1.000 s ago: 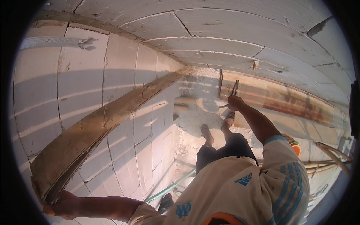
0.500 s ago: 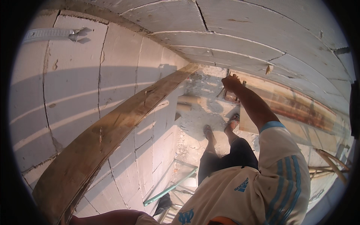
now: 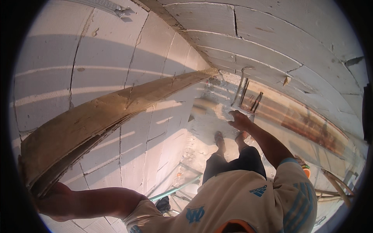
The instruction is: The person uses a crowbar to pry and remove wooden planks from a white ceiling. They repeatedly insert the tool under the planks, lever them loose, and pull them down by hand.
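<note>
A long wooden plank (image 3: 116,97) runs along the left block wall, from the lower left to the far corner. My left hand (image 3: 52,198) grips its near end from beneath; the plank hides part of the fingers. My right hand (image 3: 240,120) is in the air over the floor, fingers apart and loosely bent, holding nothing that I can see. Just beyond it, a bent metal rod (image 3: 238,87) leans by the right wall. Beside that, a dark slim tool (image 3: 256,101) is at the end of a wooden panel (image 3: 295,116).
Pale block walls rise on the left (image 3: 105,58) and right (image 3: 268,23), meeting in the far corner. My feet stand on a dusty floor (image 3: 206,128). A green metal bar (image 3: 178,189) crosses below on the left. Wooden poles (image 3: 336,180) lie at the right.
My right hand has drawn back from the rod and tool toward me. My left arm has come into view at the plank's near end. The view has turned, shifting the plank's angle.
</note>
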Demonstrator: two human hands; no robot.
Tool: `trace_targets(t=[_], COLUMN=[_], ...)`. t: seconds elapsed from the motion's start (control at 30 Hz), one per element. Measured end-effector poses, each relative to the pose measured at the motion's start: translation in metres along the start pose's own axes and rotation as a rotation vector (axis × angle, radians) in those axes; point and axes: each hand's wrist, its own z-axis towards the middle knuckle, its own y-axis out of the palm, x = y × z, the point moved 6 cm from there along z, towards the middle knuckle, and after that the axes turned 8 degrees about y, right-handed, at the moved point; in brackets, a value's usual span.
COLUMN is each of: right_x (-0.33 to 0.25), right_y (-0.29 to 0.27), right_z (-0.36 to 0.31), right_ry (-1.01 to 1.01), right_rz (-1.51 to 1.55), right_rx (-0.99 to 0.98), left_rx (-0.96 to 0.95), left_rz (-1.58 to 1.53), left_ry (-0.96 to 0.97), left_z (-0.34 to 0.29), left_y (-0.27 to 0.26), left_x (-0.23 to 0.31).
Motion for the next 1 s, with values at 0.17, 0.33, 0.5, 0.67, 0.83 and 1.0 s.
trace_targets(t=[0.17,0.33,0.5,0.67,0.83,1.0], right_x=[-0.199,-0.323,-0.372,-0.398,-0.392,-0.382], right_y=[-0.105,-0.156,-0.154,-0.127,-0.122,-0.115], right_z=[-0.052,-0.155,-0.197,-0.211,-0.264,-0.275], right_ry=[-0.527,-0.874,-0.940,-0.953,-1.171,-0.940], right_rz=[0.112,0.222,0.074,0.031,-0.023,-0.180], right_rx=[0.486,0.509,0.529,0.545,0.826,0.771], left_rx=[-0.177,-0.160,-0.190,-0.209,-0.274,-0.311], left_rz=[-0.052,-0.086,-0.118,-0.360,-0.337,-0.338], left_ry=[0.121,0.237,0.234,0.256,0.316,0.365], left_z=[-0.007,-0.017,-0.032,-0.044,-0.043,-0.046], left_y=[0.017,0.001,-0.023,-0.041,-0.054,-0.057], left_x=[0.024,0.035,0.026,0.013,0.002,0.009])
